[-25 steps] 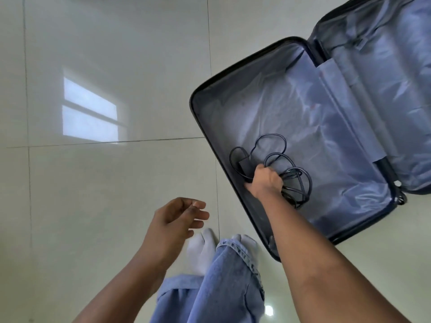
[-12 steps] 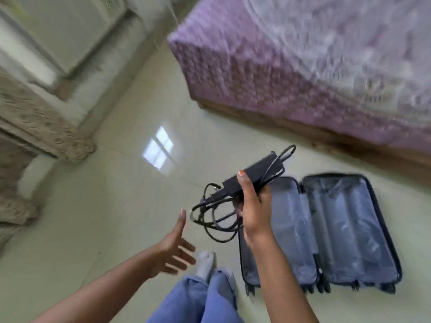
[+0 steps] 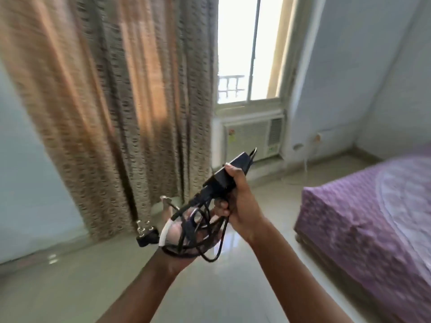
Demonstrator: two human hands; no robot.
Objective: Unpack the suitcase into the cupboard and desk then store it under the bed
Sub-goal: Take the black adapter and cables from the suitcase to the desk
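On the far left a pale blue wall (image 3: 25, 159) gives way to a long beige patterned curtain (image 3: 112, 108) that hangs down to the glossy tiled floor (image 3: 70, 287). In front of the curtain's lower edge, a black plug (image 3: 146, 234) with metal pins dangles off the left side of a tangle of black cable (image 3: 198, 238). That tangle lies in the upturned palm of the left hand (image 3: 186, 250), which is open and cupped beneath the loops, its fingers showing through them, not clenched around anything I can make out. Just to the right and a little higher, the right hand (image 3: 240, 206) is clenched around a black charger brick (image 3: 229, 173), thumb pressed on top, the brick tilted up and away with the cable running down from its lower end into the bundle. Both forearms reach up from the bottom of the view, and the charger is held in the air between them, well above the floor. Behind the hands a bright window (image 3: 247, 47) sits over a white air conditioner (image 3: 251, 138) set low in the wall. To the right, a bed (image 3: 368, 220) covered in a purple patterned spread stands on the floor against the blue wall.
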